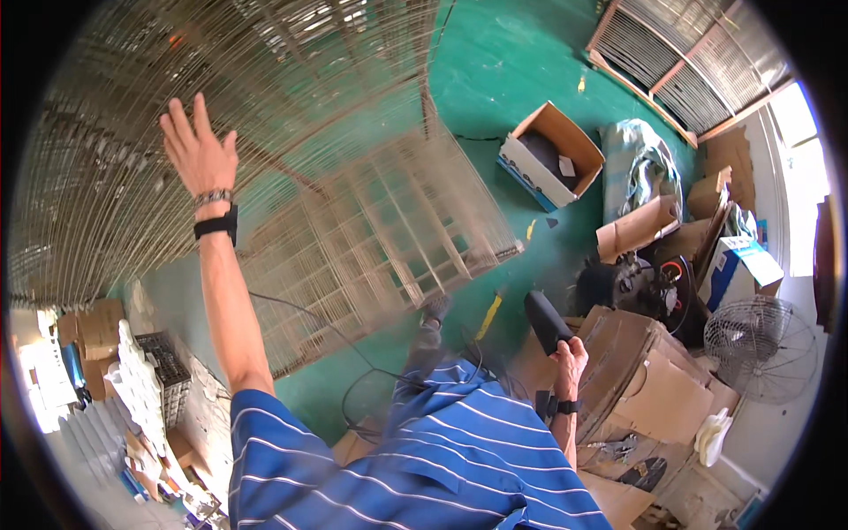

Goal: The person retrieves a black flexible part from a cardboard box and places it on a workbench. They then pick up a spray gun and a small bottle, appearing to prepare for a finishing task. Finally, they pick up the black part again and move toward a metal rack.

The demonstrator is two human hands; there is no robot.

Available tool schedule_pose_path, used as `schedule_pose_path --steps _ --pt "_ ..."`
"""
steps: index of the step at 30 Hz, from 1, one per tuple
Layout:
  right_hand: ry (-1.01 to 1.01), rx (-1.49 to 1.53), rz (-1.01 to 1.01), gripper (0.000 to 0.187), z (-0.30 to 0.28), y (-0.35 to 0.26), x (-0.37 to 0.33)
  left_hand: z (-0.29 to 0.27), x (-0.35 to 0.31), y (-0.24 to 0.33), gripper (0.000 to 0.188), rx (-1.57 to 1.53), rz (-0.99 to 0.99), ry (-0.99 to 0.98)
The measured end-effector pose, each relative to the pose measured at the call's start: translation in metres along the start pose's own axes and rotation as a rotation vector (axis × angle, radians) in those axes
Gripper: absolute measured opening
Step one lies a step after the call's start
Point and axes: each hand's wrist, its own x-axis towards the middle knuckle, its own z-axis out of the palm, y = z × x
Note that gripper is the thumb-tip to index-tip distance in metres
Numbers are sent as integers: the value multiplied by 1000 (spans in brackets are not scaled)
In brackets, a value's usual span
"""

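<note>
My left hand (201, 157) reaches up at the left with its fingers spread, lying against or just in front of a tall wire-mesh cage (97, 177). Whether the palm touches the wires I cannot tell. Nothing is held in it. Low at the right, my right hand (570, 360) is closed round the lower end of a black, elongated, rounded object (548, 321), which tilts up to the left. The cage's wires fill the upper left, and a lower grid section (380, 238) extends toward my foot. A dark cable (309, 314) hangs in front of this section.
An open carton (552, 155) stands on the green floor (495, 53). To the right are a striped fabric bundle (638, 168), a large cardboard box (658, 402) and a wire-guarded fan (761, 346). A framed mesh panel (676, 62) lies at the upper right. Black crates (165, 371) are at the lower left.
</note>
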Motion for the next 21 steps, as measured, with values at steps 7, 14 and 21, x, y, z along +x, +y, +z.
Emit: schedule_pose_path --steps 7,14,21 --pt "10 -4 54 6 -10 16 -4 6 -19 5 82 -170 43 142" --pt "-17 -54 48 6 -8 24 0 -87 -40 56 29 -809 168 127" --pt "-37 -62 113 5 4 21 -8 -274 -56 119 12 -1410 572 -440"
